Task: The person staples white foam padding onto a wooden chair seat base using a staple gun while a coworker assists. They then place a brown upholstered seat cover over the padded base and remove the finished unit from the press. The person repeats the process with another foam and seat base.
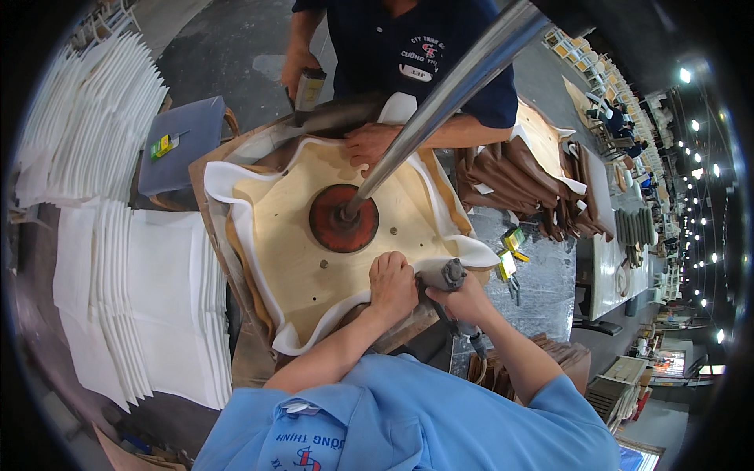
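Note:
A plywood seat panel (290,188) lies face down on white foam (263,259), with brown cover material around its edge. A red round press pad (323,216) on a metal rod (428,118) bears on its middle. My left hand (393,289) is closed at the near edge, fingers curled over the cover's edge, which is mostly hidden beneath them. Just right of it, my right hand (469,301) grips a grey air staple gun (441,275), its nose close to the panel's near right corner. Opposite, a co-worker's hand (371,145) rests on the far edge.
The co-worker's other hand (298,69) holds another staple gun (309,88). Stacked white foam sheets (141,290) stand left, near a blue-grey padded seat (184,133). Brown covers (510,177) are piled at right, by yellow-green boxes (512,239) on a table (546,275).

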Motion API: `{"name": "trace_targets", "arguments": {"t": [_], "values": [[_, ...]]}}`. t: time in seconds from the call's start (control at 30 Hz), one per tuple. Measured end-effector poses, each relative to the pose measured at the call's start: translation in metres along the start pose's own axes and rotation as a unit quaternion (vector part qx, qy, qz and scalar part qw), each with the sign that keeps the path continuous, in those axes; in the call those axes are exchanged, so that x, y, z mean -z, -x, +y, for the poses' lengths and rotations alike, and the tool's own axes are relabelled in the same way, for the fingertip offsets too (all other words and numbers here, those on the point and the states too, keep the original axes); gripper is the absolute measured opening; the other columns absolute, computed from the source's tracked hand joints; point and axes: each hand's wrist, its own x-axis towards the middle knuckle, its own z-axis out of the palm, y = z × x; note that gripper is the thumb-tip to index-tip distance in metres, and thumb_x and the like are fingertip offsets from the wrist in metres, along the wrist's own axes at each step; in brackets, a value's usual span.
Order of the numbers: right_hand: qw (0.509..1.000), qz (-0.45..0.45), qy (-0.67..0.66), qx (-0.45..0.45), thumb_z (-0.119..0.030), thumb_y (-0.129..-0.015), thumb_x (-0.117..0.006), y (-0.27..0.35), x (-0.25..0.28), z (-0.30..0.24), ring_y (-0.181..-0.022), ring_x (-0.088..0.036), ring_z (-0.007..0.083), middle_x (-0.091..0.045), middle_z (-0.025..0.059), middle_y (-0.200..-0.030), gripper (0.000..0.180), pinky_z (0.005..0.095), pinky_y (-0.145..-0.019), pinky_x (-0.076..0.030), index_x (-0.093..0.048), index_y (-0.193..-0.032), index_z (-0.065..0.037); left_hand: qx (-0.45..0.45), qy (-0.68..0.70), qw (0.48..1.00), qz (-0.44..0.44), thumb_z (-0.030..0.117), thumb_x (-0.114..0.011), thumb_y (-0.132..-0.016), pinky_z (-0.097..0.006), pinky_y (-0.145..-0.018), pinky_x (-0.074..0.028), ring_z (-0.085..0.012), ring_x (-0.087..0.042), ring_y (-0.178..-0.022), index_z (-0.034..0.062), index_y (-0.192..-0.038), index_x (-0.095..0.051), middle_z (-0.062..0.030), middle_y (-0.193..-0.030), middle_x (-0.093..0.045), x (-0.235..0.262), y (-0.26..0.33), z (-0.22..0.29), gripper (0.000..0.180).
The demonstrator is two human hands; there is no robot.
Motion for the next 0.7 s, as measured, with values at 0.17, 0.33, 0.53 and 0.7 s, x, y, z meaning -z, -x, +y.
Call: {"name": "trace_targets", "arguments": {"t": [0.17,0.33,0.53,0.7], "values": [[0.999,0.024,-0.032,0.002,-0.017,-0.097,-0.086,0.001,-0.001,0.006,-0.06,-0.068,0.0151,-0.076,0.008,-0.087,0.034,0.034,-0.055,-0.055,-0.075,-0.124,0.001,-0.004,-0.027,0.999,-0.044,0.016,-0.083,-0.088,-0.054,-0.11,-0.042,-0.0391,-0.052,-0.121,0.0024,-0.089,-0.077,-0.0146,-0.118,-0.059,0.015,0.009,0.001,0.015],[0.999,0.007,-0.05,-0.017,-0.019,-0.097,-0.086,0.011,0.003,0.018,-0.059,-0.067,0.0136,-0.073,0.0056,-0.08,0.033,0.0336,-0.054,-0.054,-0.075,-0.121,0.0,0.01,0.01,1.0,-0.004,0.016,-0.082,-0.088,-0.053,-0.109,-0.042,-0.0382,-0.052,-0.121,0.0047,-0.09,-0.076,-0.0141,-0.117,-0.06,0.013,0.012,-0.004,0.013],[0.997,-0.013,-0.07,-0.01,-0.02,-0.097,-0.086,0.009,-0.002,0.015,-0.057,-0.065,0.0109,-0.071,0.0034,-0.077,0.033,0.031,-0.051,-0.053,-0.075,-0.12,0.001,0.023,0.029,0.999,0.032,0.014,-0.08,-0.087,-0.053,-0.107,-0.042,-0.0385,-0.052,-0.12,0.0045,-0.089,-0.074,-0.0133,-0.117,-0.059,0.005,0.008,-0.003,0.011],[0.999,-0.023,-0.046,-0.018,-0.02,-0.097,-0.086,0.005,-0.001,0.01,-0.058,-0.065,0.0102,-0.072,0.0028,-0.078,0.034,0.0307,-0.051,-0.053,-0.075,-0.122,0.001,0.011,0.024,0.998,0.056,0.015,-0.078,-0.085,-0.051,-0.105,-0.043,-0.0383,-0.052,-0.12,0.0037,-0.088,-0.073,-0.0131,-0.117,-0.059,0.004,0.007,-0.004,0.013]]}}
